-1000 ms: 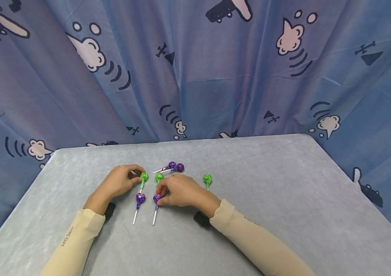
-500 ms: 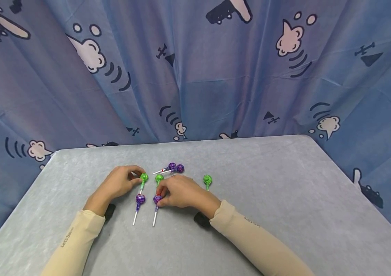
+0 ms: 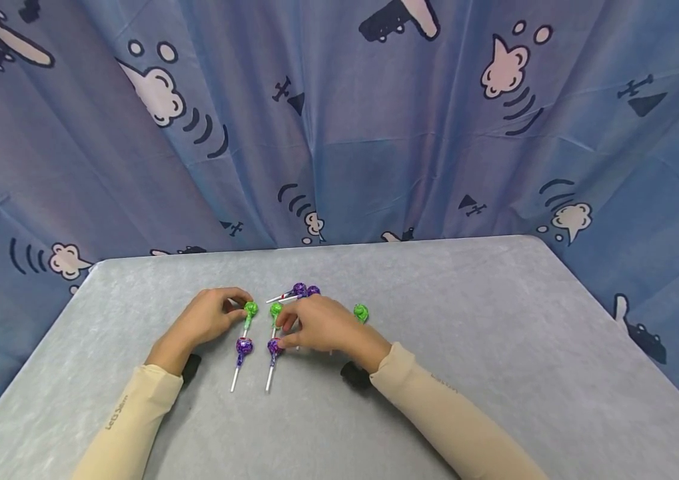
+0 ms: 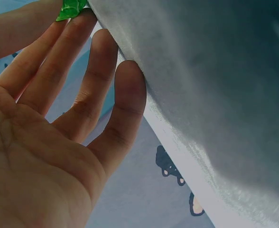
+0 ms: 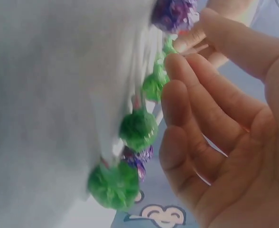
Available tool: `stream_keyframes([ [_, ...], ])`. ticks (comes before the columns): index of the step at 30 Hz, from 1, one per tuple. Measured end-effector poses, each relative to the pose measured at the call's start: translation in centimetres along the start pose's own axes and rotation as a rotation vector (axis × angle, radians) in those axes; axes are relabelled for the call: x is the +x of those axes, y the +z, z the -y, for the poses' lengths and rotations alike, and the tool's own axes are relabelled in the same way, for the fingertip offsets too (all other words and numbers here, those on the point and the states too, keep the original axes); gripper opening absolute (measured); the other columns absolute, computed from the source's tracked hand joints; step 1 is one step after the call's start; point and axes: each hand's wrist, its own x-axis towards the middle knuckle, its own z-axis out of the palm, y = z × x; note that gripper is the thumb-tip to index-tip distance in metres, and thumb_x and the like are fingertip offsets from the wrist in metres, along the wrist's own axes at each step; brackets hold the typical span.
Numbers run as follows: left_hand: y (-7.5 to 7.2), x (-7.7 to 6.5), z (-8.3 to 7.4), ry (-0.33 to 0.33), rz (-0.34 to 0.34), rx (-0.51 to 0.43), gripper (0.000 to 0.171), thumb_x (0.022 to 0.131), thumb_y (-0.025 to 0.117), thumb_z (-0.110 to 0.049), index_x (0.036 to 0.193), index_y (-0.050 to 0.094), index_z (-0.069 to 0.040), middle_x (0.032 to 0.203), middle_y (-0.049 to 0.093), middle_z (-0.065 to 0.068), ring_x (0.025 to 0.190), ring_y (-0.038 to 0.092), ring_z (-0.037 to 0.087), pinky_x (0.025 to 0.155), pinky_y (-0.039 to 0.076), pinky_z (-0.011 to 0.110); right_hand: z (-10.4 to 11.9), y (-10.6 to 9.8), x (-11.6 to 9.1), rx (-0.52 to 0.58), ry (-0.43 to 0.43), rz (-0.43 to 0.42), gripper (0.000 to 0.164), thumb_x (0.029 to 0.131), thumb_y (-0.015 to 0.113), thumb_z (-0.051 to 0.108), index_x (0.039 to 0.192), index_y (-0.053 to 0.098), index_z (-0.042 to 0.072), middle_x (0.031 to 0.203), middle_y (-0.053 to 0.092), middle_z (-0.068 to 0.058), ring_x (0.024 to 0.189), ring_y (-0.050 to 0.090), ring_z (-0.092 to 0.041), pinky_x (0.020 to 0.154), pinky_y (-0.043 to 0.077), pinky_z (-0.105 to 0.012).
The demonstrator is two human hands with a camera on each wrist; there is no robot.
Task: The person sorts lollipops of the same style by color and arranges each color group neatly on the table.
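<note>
My left hand (image 3: pixel 206 320) pinches the head of a green-wrapped lollipop (image 3: pixel 251 309) between thumb and fingers; the left wrist view catches its green wrapper (image 4: pixel 73 8). Just below it lies a purple lollipop (image 3: pixel 244 346), stick toward me. To the right, a second green lollipop (image 3: pixel 276 310) and a second purple lollipop (image 3: pixel 274 347) form a parallel line. Over this line hovers my right hand (image 3: pixel 324 325), fingers loosely bent and parted, thumb tip right at the purple head. In the right wrist view, nothing sits between its thumb and fingers, near the purple lollipop (image 5: pixel 175 14).
Behind my right hand lie two purple lollipops (image 3: pixel 300 289), partly covered. Another green lollipop (image 3: pixel 361 313) sits right of that hand, its stick mostly hidden. All rest on a grey-white covered table (image 3: pixel 465 373), with a patterned blue curtain (image 3: pixel 363 167) behind its far edge.
My right hand has let go of the right purple lollipop and shifted slightly up and to the right, its fingers spreading. My left hand has stayed in place.
</note>
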Motion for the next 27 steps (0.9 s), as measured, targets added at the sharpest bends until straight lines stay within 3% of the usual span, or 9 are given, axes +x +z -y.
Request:
stream_keyframes([
  [6, 0.2, 0.3, 0.2, 0.014, 0.000, 0.004, 0.022, 0.092, 0.070, -0.013, 0.113, 0.073, -0.013, 0.106, 0.074, 0.009, 0.091, 0.067, 0.022, 0.081, 0.052, 0.043, -1.4, -1.7, -0.2, 0.056, 0.034, -0.041, 0.030, 0.089, 0.075, 0.036, 0.114, 0.073, 0.019, 0.101, 0.074, 0.009, 0.086, 0.064, -0.006, 0.080, 0.050, -0.027],
  [14, 0.4, 0.1, 0.5, 0.016, -0.009, 0.003, 0.022, 0.091, 0.070, -0.012, 0.113, 0.073, -0.012, 0.106, 0.074, 0.008, 0.092, 0.067, 0.021, 0.081, 0.052, 0.043, -4.8, -4.5, 0.7, 0.113, 0.127, -0.150, 0.032, 0.091, 0.073, 0.032, 0.118, 0.071, 0.016, 0.110, 0.073, 0.003, 0.095, 0.062, -0.015, 0.082, 0.051, -0.033],
  [20, 0.5, -0.1, 0.6, 0.017, -0.006, 0.000, 0.022, 0.091, 0.070, -0.013, 0.113, 0.073, -0.013, 0.105, 0.074, 0.007, 0.091, 0.067, 0.021, 0.080, 0.052, 0.043, -6.6, -4.0, 1.7, 0.131, 0.161, -0.125, 0.032, 0.091, 0.073, 0.030, 0.119, 0.071, 0.014, 0.114, 0.072, -0.001, 0.102, 0.064, -0.019, 0.089, 0.052, -0.037],
  [27, 0.3, 0.1, 0.6, 0.014, -0.016, 0.005, 0.021, 0.092, 0.070, -0.013, 0.112, 0.073, -0.014, 0.105, 0.074, 0.007, 0.091, 0.067, 0.021, 0.081, 0.052, 0.044, -6.6, -3.0, 2.6, 0.068, 0.182, -0.079, 0.036, 0.091, 0.072, 0.034, 0.124, 0.068, 0.018, 0.119, 0.071, 0.000, 0.110, 0.064, -0.019, 0.098, 0.049, -0.040],
])
